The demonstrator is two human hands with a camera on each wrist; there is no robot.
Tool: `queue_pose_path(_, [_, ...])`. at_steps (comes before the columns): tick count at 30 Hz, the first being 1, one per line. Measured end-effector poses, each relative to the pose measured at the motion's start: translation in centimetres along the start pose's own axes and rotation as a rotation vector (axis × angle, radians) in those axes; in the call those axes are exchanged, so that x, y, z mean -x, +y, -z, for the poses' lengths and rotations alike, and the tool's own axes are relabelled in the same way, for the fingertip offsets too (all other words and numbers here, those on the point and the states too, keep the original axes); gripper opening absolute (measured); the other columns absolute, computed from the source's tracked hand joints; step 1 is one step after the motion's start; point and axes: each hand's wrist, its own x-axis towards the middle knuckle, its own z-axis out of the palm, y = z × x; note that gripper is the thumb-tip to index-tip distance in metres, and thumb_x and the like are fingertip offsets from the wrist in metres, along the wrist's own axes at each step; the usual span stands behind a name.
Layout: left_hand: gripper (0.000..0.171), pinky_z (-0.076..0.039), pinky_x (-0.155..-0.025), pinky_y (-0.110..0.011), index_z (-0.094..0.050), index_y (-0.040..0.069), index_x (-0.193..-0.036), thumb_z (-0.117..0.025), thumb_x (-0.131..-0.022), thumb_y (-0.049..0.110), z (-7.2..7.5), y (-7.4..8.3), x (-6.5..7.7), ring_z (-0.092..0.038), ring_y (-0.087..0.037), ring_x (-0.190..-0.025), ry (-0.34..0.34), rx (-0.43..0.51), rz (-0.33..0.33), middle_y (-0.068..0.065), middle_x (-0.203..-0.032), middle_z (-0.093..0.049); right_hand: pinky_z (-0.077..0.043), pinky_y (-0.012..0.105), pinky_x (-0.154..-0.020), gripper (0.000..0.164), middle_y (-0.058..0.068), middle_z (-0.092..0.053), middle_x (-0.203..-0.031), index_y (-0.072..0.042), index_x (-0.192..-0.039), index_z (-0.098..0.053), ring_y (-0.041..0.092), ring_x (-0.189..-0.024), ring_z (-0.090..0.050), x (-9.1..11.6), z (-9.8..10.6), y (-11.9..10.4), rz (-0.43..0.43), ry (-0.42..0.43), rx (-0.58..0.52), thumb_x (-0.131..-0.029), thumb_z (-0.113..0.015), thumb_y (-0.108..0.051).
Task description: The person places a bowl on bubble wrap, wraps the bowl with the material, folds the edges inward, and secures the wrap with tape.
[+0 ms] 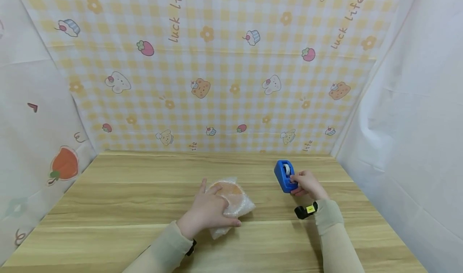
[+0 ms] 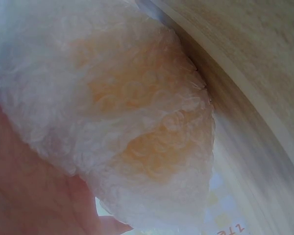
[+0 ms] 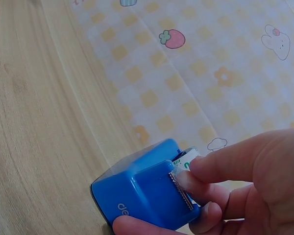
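Observation:
A bubble-wrapped bundle [image 1: 235, 198] lies on the table, something round and orange showing through the clear wrap. Over it rests my left hand [image 1: 209, 208], fingers spread and mostly straight, thumb along its near side. The left wrist view is filled by the bubble wrap [image 2: 132, 98], with part of the hand [image 2: 39, 181] at the lower left. A blue tape dispenser [image 1: 282, 176] stands farther right. At its front, my right hand [image 1: 307, 184] pinches the end of the tape [image 3: 186, 178] beside the serrated cutter, while another finger touches the dispenser's blue side [image 3: 137, 196].
The wood-grain table [image 1: 144, 200] reaches back to a yellow checked cloth [image 1: 224, 104] with printed cartoons. White cloth walls stand at the left [image 1: 32, 136] and right [image 1: 408, 144]. A black wrist camera [image 1: 301, 212] sits at the right wrist.

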Motion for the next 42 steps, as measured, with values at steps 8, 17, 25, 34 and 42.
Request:
queue_pose_path(8, [0.053,0.001,-0.110,-0.067,-0.064,0.023,-0.069,-0.058,-0.075,0.075,-0.2,-0.1,-0.1,-0.038,-0.032,-0.136,0.003,0.005,0.000,0.012,-0.075,-0.066,-0.059,0.041,-0.066,0.049,0.036,-0.054,-0.111,0.022,-0.127,-0.035,0.029,-0.069,-0.069,0.3,0.0,0.0,0.012,-0.013,-0.046,-0.103,-0.042,-0.020])
queue_pose_path(17, [0.054,-0.001,-0.110,-0.067,-0.065,0.023,-0.070,-0.058,-0.075,0.076,-0.2,-0.1,0.0,-0.039,-0.031,-0.136,0.011,0.000,0.002,0.012,-0.077,-0.067,-0.059,0.041,-0.067,0.050,0.036,-0.054,-0.111,0.022,-0.128,-0.033,0.030,-0.070,-0.070,0.6,-0.1,-0.3,0.017,-0.026,-0.080,-0.102,-0.043,-0.020])
queue_pose_path(25, [0.054,0.000,-0.110,-0.066,-0.067,0.023,-0.072,-0.058,-0.075,0.076,-0.4,-0.2,0.0,-0.038,-0.031,-0.136,0.011,0.013,0.004,0.011,-0.082,-0.069,-0.059,0.042,-0.071,0.052,0.035,-0.053,-0.113,0.022,-0.130,-0.031,0.033,-0.076,-0.069,0.7,0.3,0.3,0.032,-0.063,-0.144,-0.102,-0.045,-0.019])
queue_pose_path(34, [0.055,-0.001,-0.110,-0.067,-0.069,0.021,-0.076,-0.058,-0.076,0.075,-0.1,0.2,0.1,-0.037,-0.031,-0.137,0.004,0.017,0.004,0.008,-0.087,-0.071,-0.058,0.041,-0.077,0.046,0.036,-0.043,-0.124,0.019,-0.130,-0.029,0.033,-0.083,-0.069,1.1,0.5,1.1,0.027,-0.065,-0.209,-0.103,-0.042,-0.016])
queue_pose_path(42, [0.055,0.000,-0.111,-0.066,-0.067,0.023,-0.073,-0.056,-0.076,0.076,-0.1,0.0,0.2,-0.037,-0.030,-0.137,-0.011,0.000,0.017,0.008,-0.089,-0.071,-0.056,0.043,-0.081,0.022,0.019,-0.046,-0.102,0.011,-0.103,-0.043,0.033,-0.085,-0.070,1.4,0.5,1.6,0.033,-0.087,-0.297,-0.100,-0.043,-0.011])
